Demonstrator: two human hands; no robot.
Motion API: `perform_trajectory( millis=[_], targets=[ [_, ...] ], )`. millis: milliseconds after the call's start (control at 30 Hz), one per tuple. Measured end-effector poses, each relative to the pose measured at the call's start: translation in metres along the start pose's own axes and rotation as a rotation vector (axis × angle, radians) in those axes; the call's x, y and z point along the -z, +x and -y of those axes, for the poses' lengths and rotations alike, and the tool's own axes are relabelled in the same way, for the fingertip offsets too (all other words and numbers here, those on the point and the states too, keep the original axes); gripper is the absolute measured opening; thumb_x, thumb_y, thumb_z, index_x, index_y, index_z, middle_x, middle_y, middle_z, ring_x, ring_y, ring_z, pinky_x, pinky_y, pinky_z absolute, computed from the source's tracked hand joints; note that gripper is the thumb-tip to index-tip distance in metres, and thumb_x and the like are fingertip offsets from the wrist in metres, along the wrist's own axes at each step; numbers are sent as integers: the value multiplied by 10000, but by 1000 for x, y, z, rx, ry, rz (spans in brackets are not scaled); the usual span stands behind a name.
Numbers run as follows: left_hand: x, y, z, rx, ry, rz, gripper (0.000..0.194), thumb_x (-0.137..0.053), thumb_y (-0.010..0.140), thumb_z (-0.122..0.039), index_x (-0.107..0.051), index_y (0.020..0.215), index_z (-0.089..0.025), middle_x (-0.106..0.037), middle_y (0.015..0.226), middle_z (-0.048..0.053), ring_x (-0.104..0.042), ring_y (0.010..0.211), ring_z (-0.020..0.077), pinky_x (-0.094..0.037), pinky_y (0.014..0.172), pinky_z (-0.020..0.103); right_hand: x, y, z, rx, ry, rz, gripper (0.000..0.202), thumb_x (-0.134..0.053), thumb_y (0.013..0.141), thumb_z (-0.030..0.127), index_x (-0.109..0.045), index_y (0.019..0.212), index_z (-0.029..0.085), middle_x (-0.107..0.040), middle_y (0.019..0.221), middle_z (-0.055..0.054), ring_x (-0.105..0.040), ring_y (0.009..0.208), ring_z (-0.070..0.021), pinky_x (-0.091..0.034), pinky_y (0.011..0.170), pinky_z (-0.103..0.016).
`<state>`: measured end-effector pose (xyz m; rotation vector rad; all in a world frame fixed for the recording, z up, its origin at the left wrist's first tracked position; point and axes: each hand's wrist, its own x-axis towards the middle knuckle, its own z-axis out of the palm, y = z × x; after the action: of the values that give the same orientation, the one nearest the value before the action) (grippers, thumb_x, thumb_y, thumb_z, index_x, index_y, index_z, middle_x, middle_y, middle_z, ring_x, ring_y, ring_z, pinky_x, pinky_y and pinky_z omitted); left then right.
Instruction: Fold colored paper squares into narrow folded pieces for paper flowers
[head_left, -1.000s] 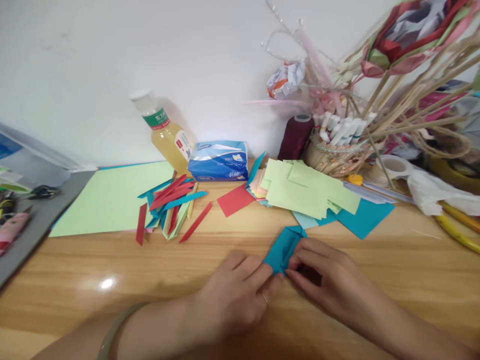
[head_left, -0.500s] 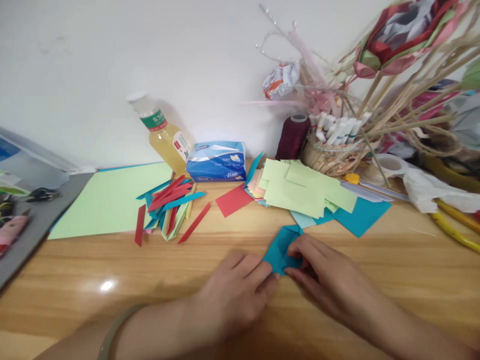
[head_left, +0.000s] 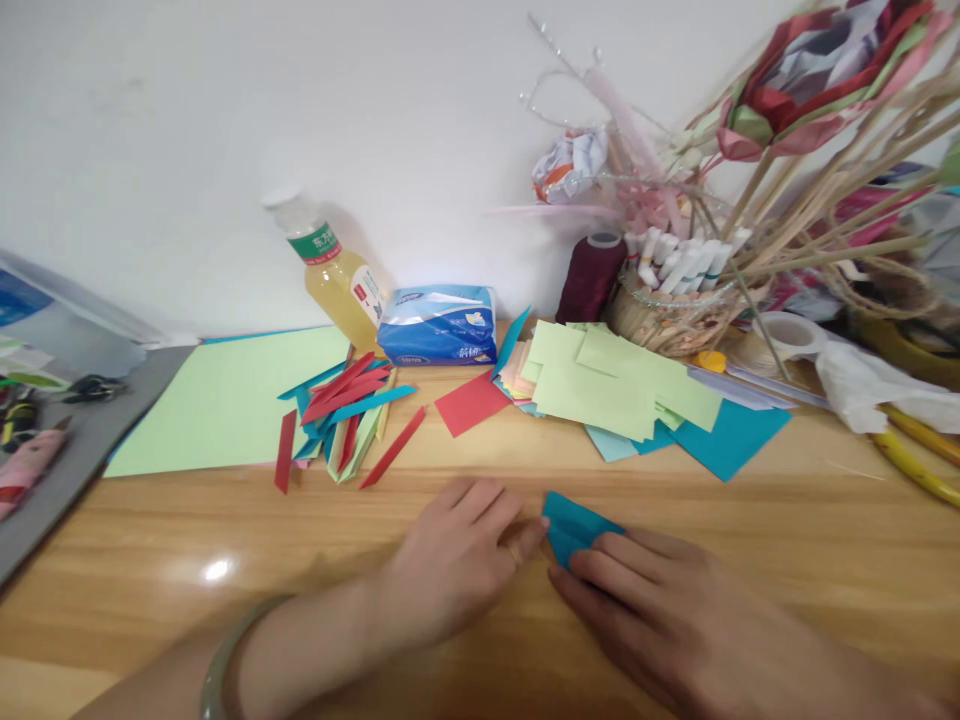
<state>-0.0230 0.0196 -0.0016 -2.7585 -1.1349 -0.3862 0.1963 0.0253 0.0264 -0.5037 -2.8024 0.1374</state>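
A small folded piece of blue paper point(head_left: 577, 528) lies near the middle front of the wooden table point(head_left: 337, 540). My right hand point(head_left: 637, 590) grips it by its lower right part, with the fingers over the top and the thumb at the lower edge. Just left of the paper is my left hand point(head_left: 465, 545), its fingers curled and a fingertip at the paper's left edge. Whether the left fingers pinch that edge is too small to tell. A bangle point(head_left: 225, 650) circles my left wrist.
Folded paper strips point(head_left: 349, 400) lie beside a large green sheet point(head_left: 217, 400). Farther back stand a bottle point(head_left: 337, 290), a tissue pack point(head_left: 439, 325) and a purple thread spool point(head_left: 589, 280). Green slips point(head_left: 592, 375), a basket of pens point(head_left: 660, 315) and white tape point(head_left: 784, 340) are at the right.
The blue paper has been turned and now shows a smaller, more pointed shape. My right hand has shifted down over it; my left hand has moved slightly left, off most of the paper.
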Motion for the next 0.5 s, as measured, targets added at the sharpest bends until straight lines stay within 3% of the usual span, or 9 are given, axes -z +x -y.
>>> perform_trajectory(
  millis=[133,267,367,500],
  targets=[
    [0,-1,-4,-74,-23,26,178,-464,939,-207,-556,1080,-152,-591,857,18,-533,804,162,-423,730,299,-10,6,15,-45,-86,-51,409,-232,931,107,-620,1060,117,-669,918,-80,-600,800,-206,-501,693,-350],
    [-1,-3,-6,-121,-77,-5,169,-463,939,-177,-581,1049,-126,-630,919,30,-544,793,138,-416,718,280,-10,4,7,-148,66,-163,288,-360,947,203,-647,943,177,-673,806,-39,-610,734,-164,-498,656,-292],
    [4,-2,-3,-158,-103,-32,201,-422,949,-151,-609,1022,-140,-653,1000,36,-548,809,135,-407,728,276,-8,-1,-7,-321,78,-246,199,-437,923,225,-628,926,171,-655,764,-41,-608,680,-163,-487,590,-287],
    [11,2,4,-273,-141,-46,257,-380,962,-150,-603,1087,-126,-644,1122,36,-548,871,142,-410,731,278,-13,-4,-17,-523,142,-215,150,-496,896,278,-607,941,188,-650,879,-63,-621,786,-192,-508,654,-322]
  ],
)
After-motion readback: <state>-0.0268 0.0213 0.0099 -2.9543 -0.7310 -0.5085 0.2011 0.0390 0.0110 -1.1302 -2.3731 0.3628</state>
